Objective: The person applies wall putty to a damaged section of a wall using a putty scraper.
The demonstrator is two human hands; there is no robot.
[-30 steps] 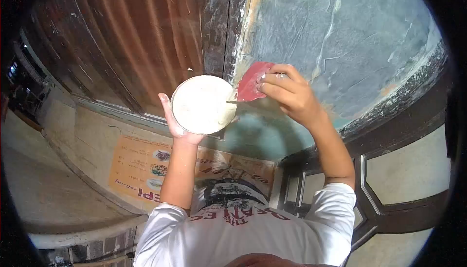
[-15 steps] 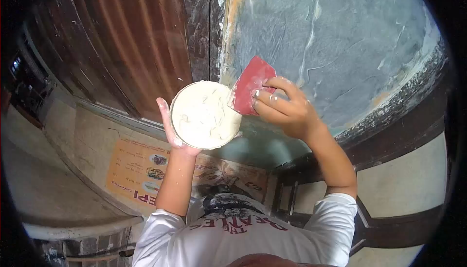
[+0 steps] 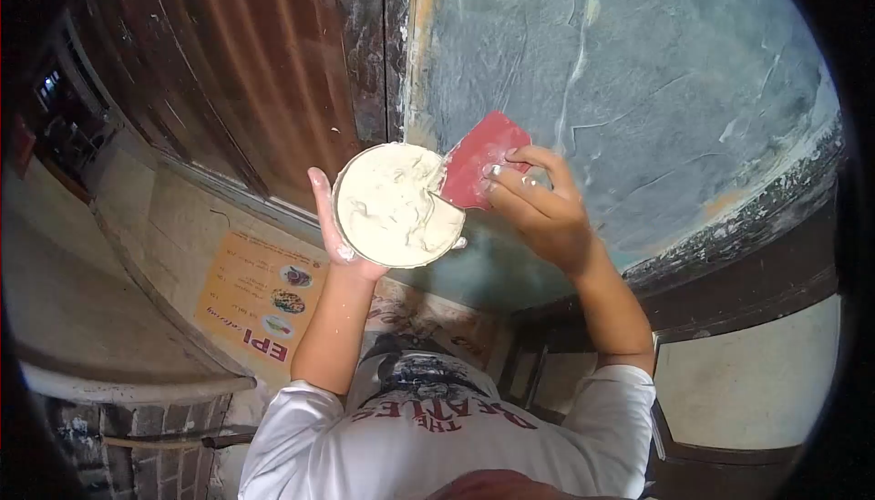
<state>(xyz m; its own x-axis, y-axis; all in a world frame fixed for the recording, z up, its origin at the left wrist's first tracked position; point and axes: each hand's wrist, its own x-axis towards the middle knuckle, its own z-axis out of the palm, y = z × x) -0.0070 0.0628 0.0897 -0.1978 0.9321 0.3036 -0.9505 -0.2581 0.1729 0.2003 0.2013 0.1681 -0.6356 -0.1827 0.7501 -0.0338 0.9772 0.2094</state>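
Note:
A round tub of off-white putty point(image 3: 387, 204) rests in my left hand point(image 3: 333, 231), whose palm and fingers cup it from below and the left side. The putty's top is lumpy and ridged. My right hand point(image 3: 542, 204) pinches a red plastic putty scraper point(image 3: 486, 155) between thumb and fingers. The scraper's left edge meets the tub's right rim and the putty there. White smears mark the fingers of my right hand. Behind the scraper stands a grey-blue wall point(image 3: 674, 72) with pale streaks of filler.
Dark brown wooden panelling point(image 3: 237, 72) stands left of the wall. An orange printed banner point(image 3: 246, 290) lies below my left forearm. A dark wooden frame with pale panels point(image 3: 747, 377) is at the lower right, and a rounded ledge point(image 3: 137, 389) at the lower left.
The tub and both hands have shifted slightly right in view. A groove now shows in the putty beside the scraper, which has tilted a little.

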